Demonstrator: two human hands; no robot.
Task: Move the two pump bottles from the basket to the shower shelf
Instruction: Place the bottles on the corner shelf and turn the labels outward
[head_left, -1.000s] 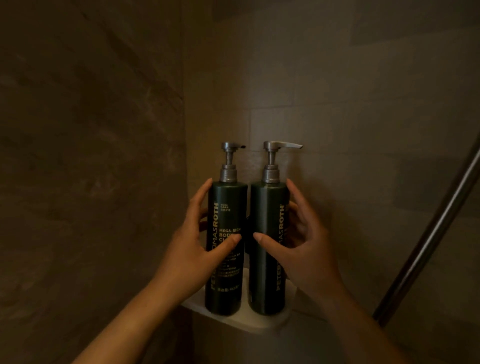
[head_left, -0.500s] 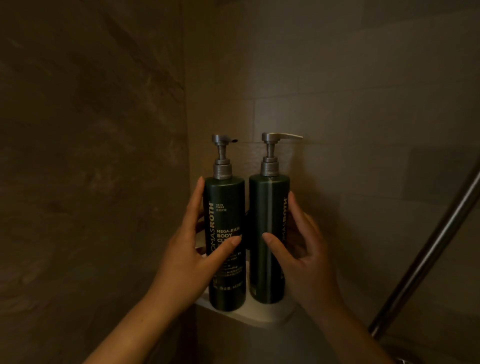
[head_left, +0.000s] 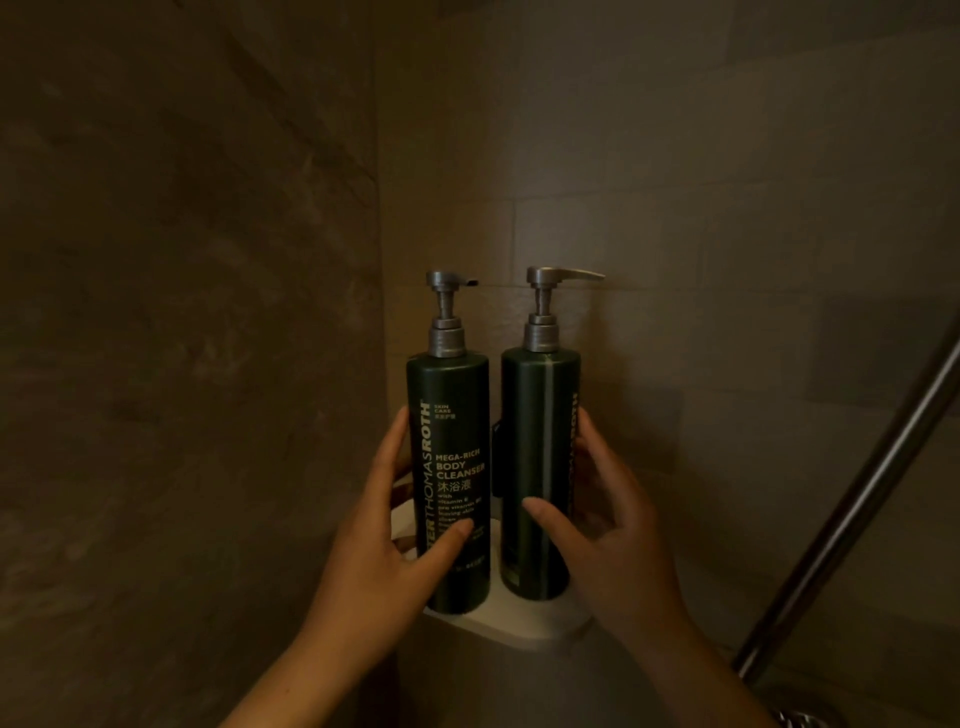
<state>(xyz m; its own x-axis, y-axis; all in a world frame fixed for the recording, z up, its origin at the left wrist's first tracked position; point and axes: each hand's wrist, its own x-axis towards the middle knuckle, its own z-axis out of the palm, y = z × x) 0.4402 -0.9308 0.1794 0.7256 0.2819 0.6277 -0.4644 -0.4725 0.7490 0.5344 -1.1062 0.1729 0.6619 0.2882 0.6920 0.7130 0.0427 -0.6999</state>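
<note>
Two dark green pump bottles with silver pumps stand upright side by side on a small white corner shelf (head_left: 524, 626). The left bottle (head_left: 454, 431) shows a "BODY CLEANSER" label; the right bottle (head_left: 540, 415) has its label turned to the right. My left hand (head_left: 384, 561) wraps the lower part of the left bottle, thumb on its front. My right hand (head_left: 613, 535) holds the right bottle the same way, fingers behind it. A narrow gap separates the two bottles. The basket is out of view.
Dim brown stone tile walls meet in the corner behind the shelf. A slanted metal rail (head_left: 852, 519) runs up the right side, close to my right forearm. A metal fitting (head_left: 795, 719) shows at the bottom right edge.
The bottles now stand slightly apart on the shelf instead of touching. Both hands have slid lower on the bottles. The left bottle's label has turned further into view.
</note>
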